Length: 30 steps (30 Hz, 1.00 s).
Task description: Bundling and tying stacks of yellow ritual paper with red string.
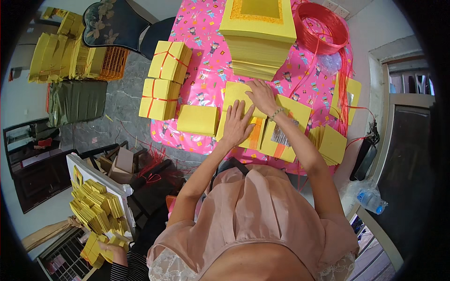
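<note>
Yellow rectangular paper sheets [235,92] lie near the middle of the pink patterned tabletop's [202,23] near edge; left hand [237,125] flat on them, fingers slightly spread; right hand [261,97] just beyond, fingers closer together, also flat; two thick yellow paper blocks [160,97] bound crosswise in red string sit along the left edge, and those look finished; a low yellow paper pile [198,119] beside them shows no string; plenty seems left, for the tall yellow paper stack [257,62] toward the far edge looks unbound!
</note>
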{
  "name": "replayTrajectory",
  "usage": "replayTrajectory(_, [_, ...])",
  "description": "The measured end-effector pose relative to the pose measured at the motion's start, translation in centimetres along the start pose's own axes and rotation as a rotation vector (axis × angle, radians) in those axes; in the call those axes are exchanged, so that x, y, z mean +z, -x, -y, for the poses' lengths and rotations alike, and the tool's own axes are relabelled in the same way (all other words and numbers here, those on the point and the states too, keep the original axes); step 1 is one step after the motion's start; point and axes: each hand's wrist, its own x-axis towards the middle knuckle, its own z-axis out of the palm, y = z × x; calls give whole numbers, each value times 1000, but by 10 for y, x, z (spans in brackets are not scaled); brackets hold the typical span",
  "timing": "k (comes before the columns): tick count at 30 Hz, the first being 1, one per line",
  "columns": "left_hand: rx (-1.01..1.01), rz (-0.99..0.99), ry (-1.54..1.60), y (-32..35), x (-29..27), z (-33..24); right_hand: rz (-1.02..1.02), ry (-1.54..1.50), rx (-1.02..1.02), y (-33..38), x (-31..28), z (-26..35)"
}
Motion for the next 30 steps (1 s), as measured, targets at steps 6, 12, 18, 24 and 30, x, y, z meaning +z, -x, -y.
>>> replayTrajectory(6, [-49,59,-77,7,0,4,39,-2,18,1,-5,3])
replayTrajectory(12, [15,69,-25,6,-3,11,51,-13,43,2,-3,4])
replayTrajectory(18, [8,36,41,6,-1,12,-77,34,7,4,1,4])
replayTrajectory(24, [29,30,0,7,2,13,-164,38,-43,27,5,10])
replayTrajectory(30, [21,6,-13,8,5,15,-82,141,-157,114,13,17])
